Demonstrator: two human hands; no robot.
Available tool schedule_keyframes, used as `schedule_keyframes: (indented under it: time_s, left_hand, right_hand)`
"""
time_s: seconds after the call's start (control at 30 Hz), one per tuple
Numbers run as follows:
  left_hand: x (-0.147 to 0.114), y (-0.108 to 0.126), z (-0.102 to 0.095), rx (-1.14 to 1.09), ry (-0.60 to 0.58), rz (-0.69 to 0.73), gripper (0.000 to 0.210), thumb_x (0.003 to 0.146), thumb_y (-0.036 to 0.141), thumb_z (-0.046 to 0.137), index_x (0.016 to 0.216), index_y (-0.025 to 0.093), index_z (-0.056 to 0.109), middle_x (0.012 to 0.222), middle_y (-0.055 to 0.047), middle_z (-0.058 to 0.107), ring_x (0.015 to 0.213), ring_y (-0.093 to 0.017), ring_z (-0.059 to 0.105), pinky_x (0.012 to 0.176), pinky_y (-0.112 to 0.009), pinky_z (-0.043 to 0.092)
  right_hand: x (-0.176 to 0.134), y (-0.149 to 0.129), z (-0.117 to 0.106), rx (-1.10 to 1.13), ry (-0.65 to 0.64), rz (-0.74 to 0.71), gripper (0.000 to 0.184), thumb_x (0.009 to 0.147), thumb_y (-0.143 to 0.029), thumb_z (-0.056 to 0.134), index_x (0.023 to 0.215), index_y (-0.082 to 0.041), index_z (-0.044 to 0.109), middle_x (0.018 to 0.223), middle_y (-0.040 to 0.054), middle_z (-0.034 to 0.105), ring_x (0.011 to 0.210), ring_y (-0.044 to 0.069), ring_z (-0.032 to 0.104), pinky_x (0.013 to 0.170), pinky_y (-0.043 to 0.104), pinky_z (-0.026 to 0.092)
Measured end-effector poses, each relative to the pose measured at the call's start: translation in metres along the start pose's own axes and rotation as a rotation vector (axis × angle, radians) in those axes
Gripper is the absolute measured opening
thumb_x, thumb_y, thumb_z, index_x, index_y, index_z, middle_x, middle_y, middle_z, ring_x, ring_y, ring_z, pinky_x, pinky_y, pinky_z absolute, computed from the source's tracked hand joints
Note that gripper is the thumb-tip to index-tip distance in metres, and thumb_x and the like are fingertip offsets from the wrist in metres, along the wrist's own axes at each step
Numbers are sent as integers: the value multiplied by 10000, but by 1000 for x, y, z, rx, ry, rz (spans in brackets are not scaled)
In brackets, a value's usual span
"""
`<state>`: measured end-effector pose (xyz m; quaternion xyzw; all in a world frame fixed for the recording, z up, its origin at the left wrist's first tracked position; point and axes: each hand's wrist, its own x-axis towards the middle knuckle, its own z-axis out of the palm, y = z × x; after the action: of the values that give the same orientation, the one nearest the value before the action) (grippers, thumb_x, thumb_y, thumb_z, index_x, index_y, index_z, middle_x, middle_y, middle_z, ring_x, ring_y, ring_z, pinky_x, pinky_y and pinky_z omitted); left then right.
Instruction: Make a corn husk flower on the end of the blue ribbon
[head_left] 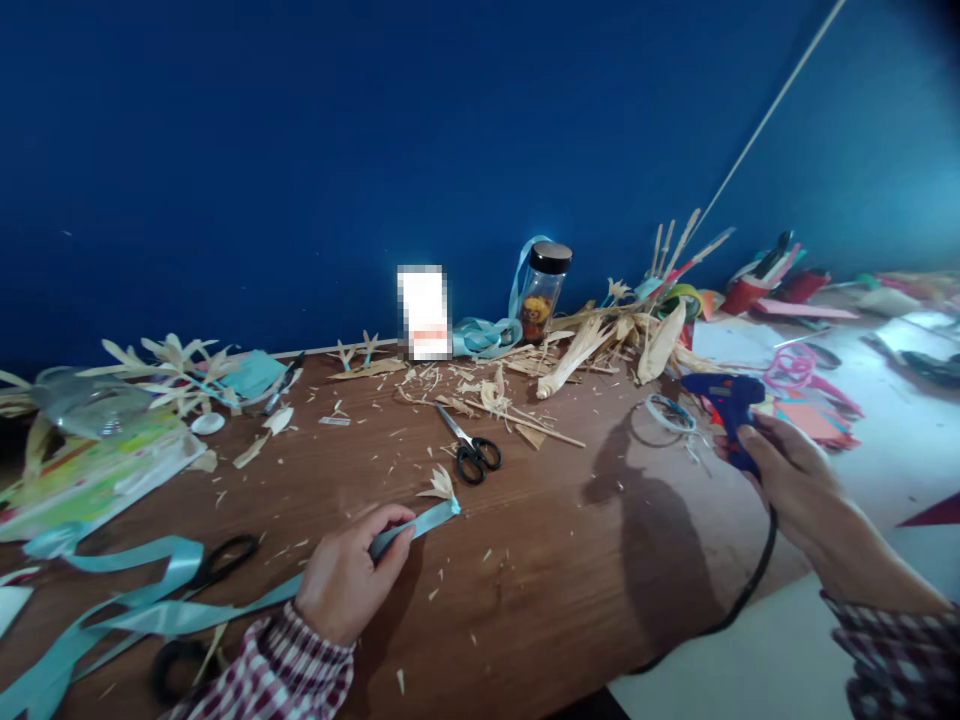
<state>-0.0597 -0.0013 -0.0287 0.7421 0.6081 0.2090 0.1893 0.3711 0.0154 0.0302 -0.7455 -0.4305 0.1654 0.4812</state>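
Near the front of the brown table, my left hand (pixel 349 570) pinches a light blue ribbon (pixel 431 520). The ribbon's far end meets the base of a small pale husk flower (pixel 441 485); its other end trails leftward under my wrist. On the right, my right hand (pixel 795 475) is closed around the handle of a dark blue hot glue gun (pixel 724 395), whose nozzle points left. Its black cord (pixel 757 580) hangs below. Between the hands and farther back lie scissors with black handles (pixel 476 460). A ring of white and light blue tape (pixel 670 413) sits under the nozzle.
Dried husks (pixel 577 360) and scraps lie along the blue wall, beside a glass jar with a black lid (pixel 546 285). More husk flowers (pixel 176 355) stand at left. Black-handled scissors (pixel 180 665) lie partly under ribbon at front left. Coloured craft supplies (pixel 814 415) cover the right side.
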Motion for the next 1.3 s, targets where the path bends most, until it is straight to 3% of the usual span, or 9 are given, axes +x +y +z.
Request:
schedule_keyframes:
  time_s: [0.1, 0.2, 0.3, 0.43, 0.57, 0.73, 1.03, 1.17, 1.3]
  left_hand:
    - [0, 0, 1, 8, -2, 47, 208, 827, 339, 473, 817, 236, 654, 819, 0, 686, 735, -162, 649, 685, -248, 481]
    - [-2, 0, 2, 55, -3, 43, 204, 831, 321, 467, 826, 238, 654, 809, 0, 669, 678, -151, 633, 639, -248, 469]
    - [-3, 1, 3, 88, 15, 51, 198, 829, 299, 465, 842, 235, 652, 811, -7, 659, 686, -152, 622, 657, -254, 463]
    - [-2, 3, 1, 122, -4, 61, 211, 835, 271, 458, 850, 239, 666, 810, -17, 658, 748, -171, 616, 703, -276, 456]
    - [-3, 3, 0, 119, -18, 26, 187, 822, 261, 496, 889, 249, 670, 833, -16, 673, 823, -188, 611, 748, -294, 441]
    - [-5, 3, 2, 71, -39, -82, 134, 803, 259, 521, 828, 247, 652, 799, 4, 668, 733, -159, 620, 633, -255, 414]
    - [-5, 6, 0, 50, -42, -92, 130, 797, 232, 519, 801, 237, 649, 795, 9, 649, 714, -148, 604, 627, -248, 387]
    - [-4, 5, 2, 38, -44, -82, 130, 803, 237, 520, 824, 237, 648, 811, 7, 645, 740, -152, 607, 650, -250, 392]
    - [-4, 4, 2, 46, -38, -71, 122, 803, 242, 527, 819, 237, 647, 808, 10, 644, 718, -146, 599, 637, -246, 388]
  right_hand:
    - [-8, -16, 2, 291, 64, 351, 256, 718, -319, 604, 941, -232, 512, 687, 21, 568, 439, 105, 489, 387, 233, 377]
    - [-17, -27, 3, 409, 87, 390, 185, 699, -318, 649, 821, -224, 547, 691, 19, 563, 490, 106, 523, 399, 205, 401]
    - [-29, -31, 7, 435, -38, 392, 179, 650, -302, 718, 722, -212, 580, 680, 18, 555, 518, 100, 523, 391, 174, 397]
    - [-55, -29, 22, 343, -312, 465, 242, 697, -425, 693, 858, -261, 617, 759, 59, 625, 578, 146, 581, 372, 184, 390]
    - [-85, -32, 45, 357, -753, 221, 252, 781, -481, 595, 797, -232, 562, 632, 26, 579, 536, 144, 543, 489, 245, 461]
    - [-112, -38, 72, 171, -1006, 28, 215, 896, -414, 449, 966, -216, 495, 653, -17, 498, 553, 132, 488, 515, 246, 435]
    - [-118, -50, 94, -41, -1047, -216, 247, 932, -382, 368, 968, -179, 504, 624, -28, 481, 544, 118, 462, 512, 222, 401]
    - [-116, -61, 94, -165, -1032, -361, 263, 913, -370, 397, 982, -169, 552, 654, 5, 572, 563, 142, 514, 532, 244, 423]
    - [-117, -68, 94, -253, -1034, -391, 284, 905, -370, 401, 1001, -163, 568, 699, 25, 648, 579, 155, 572, 528, 240, 440]
